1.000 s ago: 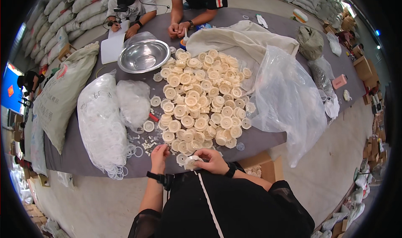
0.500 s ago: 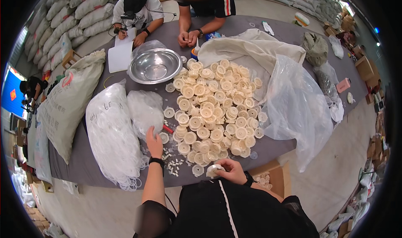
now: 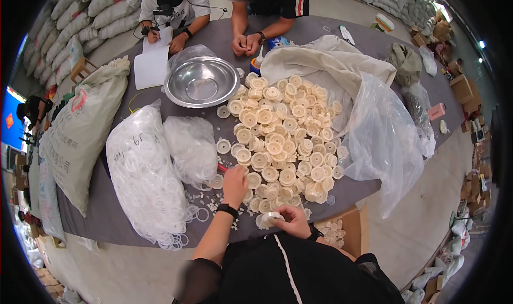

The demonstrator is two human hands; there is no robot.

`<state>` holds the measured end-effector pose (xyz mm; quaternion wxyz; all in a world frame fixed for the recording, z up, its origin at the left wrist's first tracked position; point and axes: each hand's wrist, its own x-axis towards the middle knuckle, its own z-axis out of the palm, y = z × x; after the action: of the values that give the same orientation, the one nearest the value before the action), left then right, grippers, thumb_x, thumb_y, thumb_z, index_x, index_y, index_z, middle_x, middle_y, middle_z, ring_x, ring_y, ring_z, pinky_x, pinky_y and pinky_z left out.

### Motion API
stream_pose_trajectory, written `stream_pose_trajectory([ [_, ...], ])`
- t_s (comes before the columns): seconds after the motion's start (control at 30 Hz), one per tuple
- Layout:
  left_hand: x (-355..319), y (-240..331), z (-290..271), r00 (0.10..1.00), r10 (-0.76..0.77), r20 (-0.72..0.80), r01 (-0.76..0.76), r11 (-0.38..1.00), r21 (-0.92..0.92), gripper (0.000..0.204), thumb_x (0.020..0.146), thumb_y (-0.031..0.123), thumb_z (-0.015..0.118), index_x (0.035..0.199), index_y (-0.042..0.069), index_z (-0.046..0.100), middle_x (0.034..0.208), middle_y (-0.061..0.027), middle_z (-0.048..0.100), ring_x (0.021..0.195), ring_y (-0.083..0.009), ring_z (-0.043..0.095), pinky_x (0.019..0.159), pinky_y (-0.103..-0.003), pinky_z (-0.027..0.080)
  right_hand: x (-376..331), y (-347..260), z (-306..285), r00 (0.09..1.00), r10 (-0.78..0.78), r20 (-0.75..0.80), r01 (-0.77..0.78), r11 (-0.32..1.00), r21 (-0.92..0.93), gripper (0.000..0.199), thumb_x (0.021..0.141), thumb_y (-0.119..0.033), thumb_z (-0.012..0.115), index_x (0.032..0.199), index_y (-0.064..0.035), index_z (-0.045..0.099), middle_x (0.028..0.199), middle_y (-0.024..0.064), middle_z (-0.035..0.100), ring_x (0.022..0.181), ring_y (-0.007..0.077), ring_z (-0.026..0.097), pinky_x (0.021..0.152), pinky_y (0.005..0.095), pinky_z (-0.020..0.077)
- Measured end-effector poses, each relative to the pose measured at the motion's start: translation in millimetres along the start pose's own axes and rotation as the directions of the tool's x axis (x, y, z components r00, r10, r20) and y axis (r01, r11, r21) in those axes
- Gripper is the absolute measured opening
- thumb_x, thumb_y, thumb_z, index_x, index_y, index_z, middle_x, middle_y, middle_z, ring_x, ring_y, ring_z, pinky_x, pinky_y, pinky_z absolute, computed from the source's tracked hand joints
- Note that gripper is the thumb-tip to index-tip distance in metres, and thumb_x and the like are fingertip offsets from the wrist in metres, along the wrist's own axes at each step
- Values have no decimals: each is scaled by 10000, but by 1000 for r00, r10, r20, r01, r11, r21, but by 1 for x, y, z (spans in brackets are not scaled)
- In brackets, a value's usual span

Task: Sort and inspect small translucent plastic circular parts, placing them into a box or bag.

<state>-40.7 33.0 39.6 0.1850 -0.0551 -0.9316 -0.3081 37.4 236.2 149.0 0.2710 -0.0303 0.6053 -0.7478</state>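
My right hand [image 3: 295,221] is closed round the rim of a cream round plastic part [image 3: 271,217], a notched disc with a raised centre, at the table's near edge. My left hand [image 3: 235,185] is at the left edge of a large pile of similar cream discs [image 3: 278,138]; its fingertips are too unclear to show whether they hold anything. Beside that hand lies a red object [image 3: 222,168], partly hidden. Small white pieces [image 3: 215,201] are scattered left of my left wrist. A clear bag of white rings [image 3: 143,176] and a smaller clear bag [image 3: 189,149] lie further left.
A steel basin [image 3: 202,82] stands beyond the bags. Behind the pile are beige cloth [image 3: 326,58] and clear plastic sheeting [image 3: 382,143]. A full woven sack [image 3: 85,127] leans at the left. Two people sit across the table, one writing on paper [image 3: 151,69]. An open carton [image 3: 355,229] stands below the near edge.
My left hand has moved right, from beside the smaller bag to the pile's left edge. My right hand keeps hold of its disc in nearly the same place. The view has shifted slightly.
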Motion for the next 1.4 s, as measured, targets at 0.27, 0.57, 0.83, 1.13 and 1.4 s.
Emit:
stream_pose_trajectory([
  [0.27, -71, -23, -51, 935, -342, 90, 354, 912, -207, 168, 720, 81, 549, 879, 29, 531, 865, -122, 531, 834, -299, 495, 755, -366, 383, 18, 6, 19, 1000, 9, 12, -9, 1000, -8, 217, 748, -57, 632, 928, 9, 530, 880, 20, 561, 838, 83, 524, 754, 224, 418],
  [0.57, -110, -100, -121, 885, -422, 199, 393, 904, 170, 438, 793, -3, 378, 1227, -37, 331, 1258, -222, 358, 1157, -347, 353, 966, -372, 291, 28, 10, 26, 997, 48, 55, -45, 998, -46, 217, 757, -71, 623, 941, -1, 531, 891, 25, 562, 847, 89, 529, 777, 232, 416],
  [0.83, -121, -119, -144, 747, -587, 313, 323, 731, 601, 451, 768, -19, 383, 1217, -46, 354, 1354, -118, 247, 1195, -292, 304, 975, -338, 294, 23, 12, 26, 995, 32, 92, -28, 999, -40, 223, 760, -91, 621, 949, -9, 535, 912, 27, 557, 846, 85, 518, 772, 238, 410],
  [1.13, -134, -141, -148, 743, -617, 260, 341, 683, 646, 408, 830, 18, 285, 1224, -81, 322, 1312, -157, 304, 1163, -301, 344, 957, -328, 314, 15, 17, 19, 998, 41, 39, -41, 999, -8, 215, 751, -95, 629, 930, -13, 542, 886, 24, 561, 827, 84, 515, 752, 232, 411],
  [1.4, -115, -104, -82, 860, -511, 13, 481, 818, 317, 402, 825, 100, 372, 1189, -70, 366, 1231, -253, 364, 1146, -370, 342, 952, -393, 285, 12, 23, 29, 995, 54, 78, -57, 998, 36, 205, 761, -95, 628, 926, -10, 541, 870, 25, 558, 823, 86, 520, 742, 228, 416],
])
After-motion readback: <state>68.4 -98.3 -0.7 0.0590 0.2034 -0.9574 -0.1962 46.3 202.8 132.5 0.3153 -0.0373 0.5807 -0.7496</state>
